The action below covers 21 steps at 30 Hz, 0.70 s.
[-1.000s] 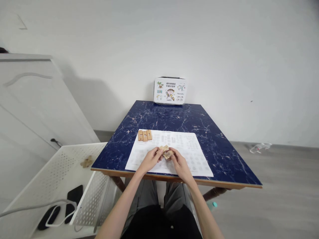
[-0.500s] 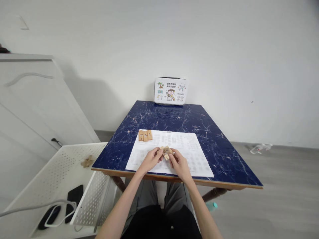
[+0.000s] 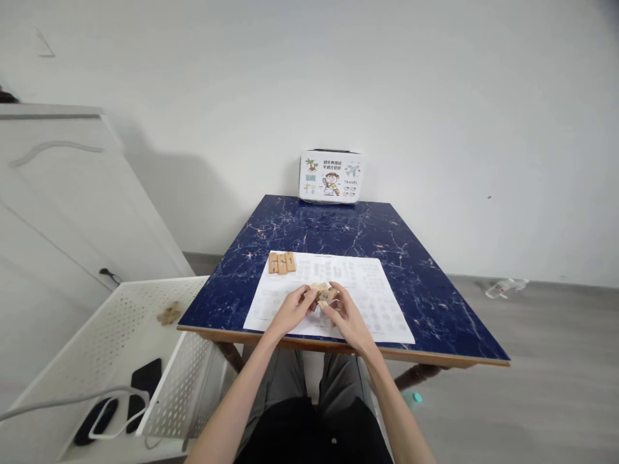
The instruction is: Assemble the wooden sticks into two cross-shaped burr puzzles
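Note:
Several notched wooden puzzle pieces [image 3: 321, 288], partly fitted together, are held between my two hands just above a printed sheet [image 3: 377, 303]. My left hand [image 3: 294, 309] pinches them from the left, thumb on top. From the right, my right hand [image 3: 349, 316] is closed on the same cluster, thumb at its near side. Fingers cover parts of the wood, so the exact joints cannot be made out. At the sheet's upper left corner lie three flat notched wooden pieces [image 3: 282, 263], side by side.
The blue marbled table [image 3: 329, 225] carries a white cartoon case [image 3: 331, 177] against the wall. To the left, a white perforated bin [image 3: 140, 290] holds another wooden cluster [image 3: 169, 314], a black phone-like slab [image 3: 144, 380] and a cable. A clear plastic bottle [image 3: 507, 288] lies on the floor right.
The wooden cluster has turned slightly between my hands. My right thumb and fingers have shifted their hold on it; my left hand stays nearly in place.

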### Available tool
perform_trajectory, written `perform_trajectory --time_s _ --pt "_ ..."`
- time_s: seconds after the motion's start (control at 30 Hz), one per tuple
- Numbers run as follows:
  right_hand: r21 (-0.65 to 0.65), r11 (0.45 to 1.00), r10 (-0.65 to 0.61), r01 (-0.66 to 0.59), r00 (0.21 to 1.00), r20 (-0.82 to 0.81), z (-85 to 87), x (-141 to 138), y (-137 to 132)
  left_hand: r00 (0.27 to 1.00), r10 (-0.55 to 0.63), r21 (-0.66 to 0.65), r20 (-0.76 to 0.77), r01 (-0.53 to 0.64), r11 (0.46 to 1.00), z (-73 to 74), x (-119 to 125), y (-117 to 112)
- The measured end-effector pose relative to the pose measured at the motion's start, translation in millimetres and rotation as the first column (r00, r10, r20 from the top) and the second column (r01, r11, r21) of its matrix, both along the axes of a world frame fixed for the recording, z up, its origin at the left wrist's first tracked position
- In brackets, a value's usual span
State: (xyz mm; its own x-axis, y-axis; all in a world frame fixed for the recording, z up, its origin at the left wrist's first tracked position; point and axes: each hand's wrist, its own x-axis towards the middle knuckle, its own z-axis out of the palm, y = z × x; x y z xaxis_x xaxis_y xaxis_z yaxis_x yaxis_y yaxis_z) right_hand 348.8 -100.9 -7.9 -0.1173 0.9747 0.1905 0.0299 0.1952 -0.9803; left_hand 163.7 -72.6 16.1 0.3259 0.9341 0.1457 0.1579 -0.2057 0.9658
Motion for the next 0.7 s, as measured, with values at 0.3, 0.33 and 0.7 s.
perform_trajectory --time_s 0.3,0.33,0.7 --pt "-0.049 0.999 -0.019 0.016 0.998 -0.064 -3.0 -4 2 0.999 -0.044 0.016 -0.018 0.044 0.999 0.4 0 -1" --pt "-0.054 0.998 -0.016 0.012 0.997 -0.069 -1.7 -4 2 0.999 -0.05 0.019 -0.018 0.051 0.999 0.1 0 -1" --pt "-0.117 0.993 0.007 -0.015 0.998 -0.068 6.5 0 0 0.997 -0.049 0.062 -0.062 0.053 0.997 -6.8 2 -4"
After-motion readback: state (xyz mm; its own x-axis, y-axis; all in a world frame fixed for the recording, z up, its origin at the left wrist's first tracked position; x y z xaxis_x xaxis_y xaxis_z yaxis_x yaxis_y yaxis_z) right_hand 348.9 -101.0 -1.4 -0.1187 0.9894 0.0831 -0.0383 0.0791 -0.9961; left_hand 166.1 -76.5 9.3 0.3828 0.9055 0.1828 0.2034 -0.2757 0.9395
